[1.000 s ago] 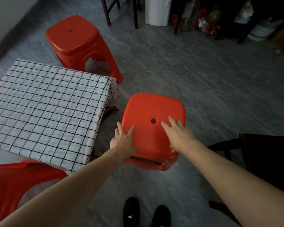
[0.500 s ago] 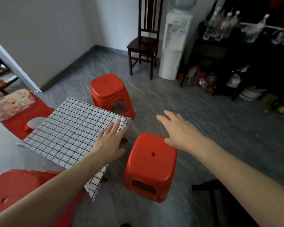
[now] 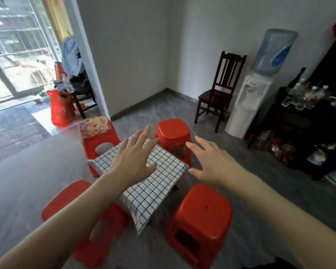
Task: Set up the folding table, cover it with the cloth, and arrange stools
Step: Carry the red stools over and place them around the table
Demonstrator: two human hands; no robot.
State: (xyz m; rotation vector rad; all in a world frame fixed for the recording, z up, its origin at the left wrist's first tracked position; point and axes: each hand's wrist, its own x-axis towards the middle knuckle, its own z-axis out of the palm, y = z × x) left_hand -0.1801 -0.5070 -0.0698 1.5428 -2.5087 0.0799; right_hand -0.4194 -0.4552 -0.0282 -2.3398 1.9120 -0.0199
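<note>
A low table stands at centre under a white cloth with a black grid. Red plastic stools stand around it: one at the near right, one at the near left, one at the far side, and one at the far left with a patterned cushion on top. My left hand is raised in front of the cloth, fingers spread, holding nothing. My right hand hovers past the table's right corner, also open and empty. Neither hand touches a stool.
A dark wooden chair and a white water dispenser stand by the back wall. A dark shelf with bottles fills the right side. A red bag sits by the doorway at left. Grey floor surrounds the table.
Both hands left the near right stool's seat and rose in front of the table. The view lifted from the floor to the room, so all the stools now show.
</note>
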